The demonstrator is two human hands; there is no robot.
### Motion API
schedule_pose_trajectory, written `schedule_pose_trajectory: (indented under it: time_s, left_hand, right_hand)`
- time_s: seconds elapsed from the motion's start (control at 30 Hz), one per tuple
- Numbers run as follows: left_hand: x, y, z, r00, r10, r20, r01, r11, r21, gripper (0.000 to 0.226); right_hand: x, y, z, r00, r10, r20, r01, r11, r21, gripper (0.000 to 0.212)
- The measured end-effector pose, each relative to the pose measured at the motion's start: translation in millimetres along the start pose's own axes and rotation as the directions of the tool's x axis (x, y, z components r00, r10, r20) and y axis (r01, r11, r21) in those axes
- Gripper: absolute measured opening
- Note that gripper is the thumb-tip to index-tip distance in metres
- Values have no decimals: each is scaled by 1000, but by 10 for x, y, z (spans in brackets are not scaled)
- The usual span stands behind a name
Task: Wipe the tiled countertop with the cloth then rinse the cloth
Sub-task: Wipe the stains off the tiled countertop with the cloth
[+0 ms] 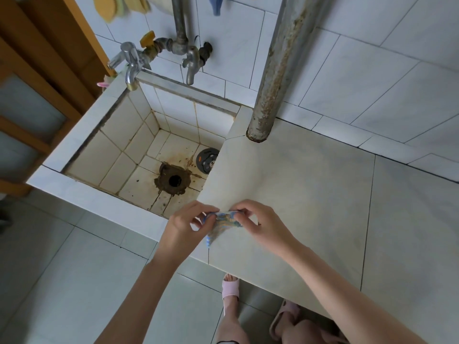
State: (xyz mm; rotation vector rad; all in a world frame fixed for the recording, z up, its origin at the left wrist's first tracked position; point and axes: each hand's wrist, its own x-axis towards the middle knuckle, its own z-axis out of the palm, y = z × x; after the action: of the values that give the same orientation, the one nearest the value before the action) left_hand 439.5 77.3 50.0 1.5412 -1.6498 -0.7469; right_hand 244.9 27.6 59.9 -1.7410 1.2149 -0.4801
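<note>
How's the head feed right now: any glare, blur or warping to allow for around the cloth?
Head view: soft, even light, no hard shadows or glare on the countertop; wide-angle distortion bends the rusty pipe and grout lines; the cloth, pinched between left hand and right hand, looks slightly blurred, its pattern hard to read.

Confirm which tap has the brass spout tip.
The left tap, below the yellow valve handle; the right tap has a plain grey spout.
</note>
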Motion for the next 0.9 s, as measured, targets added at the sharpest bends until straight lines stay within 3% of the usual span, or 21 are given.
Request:
schedule_pose_trajectory:
  time_s: [0.2, 0.33, 0.5, 0.63, 0.73, 0.8, 0.9]
  left_hand:
    - [252, -184, 124, 995, -103, -3, 103, 989, 104, 14]
    - [433, -263, 178, 999, -50, -15, 52, 985, 167, 11]
    - [256, -455, 243, 998, -66, 22, 57, 957, 286, 8]
    - [-40, -583, 311, 994, -37, 99, 2, 943, 332, 9]
    - [-144, -620, 321, 996, -45, 73, 18, 941, 337, 20]
    - [-143, -614, 331, 997, -82, 7, 76, 953, 292, 13]
    - [-12, -543, 347, 975, -213, -68, 222, 958, 184, 22]
  right_hand:
    - [347, 110, 49, 995, 51, -80, -67, 975, -210, 13]
    - [522, 135, 54, 982, -69, -177, 8, 947, -320, 7]
    - [397, 360, 180, 966, -248, -74, 188, 869, -458, 11]
    - [196, 601, 379, 970, -243, 15, 219, 844, -490, 16]
    - [118, 648, 434, 966, -257, 36, 244, 853, -462, 19]
    - [108, 640, 423, 979, -197, -52, 163, 912, -375, 19]
    - [235, 597, 383, 968, 77, -238, -121, 977, -174, 21]
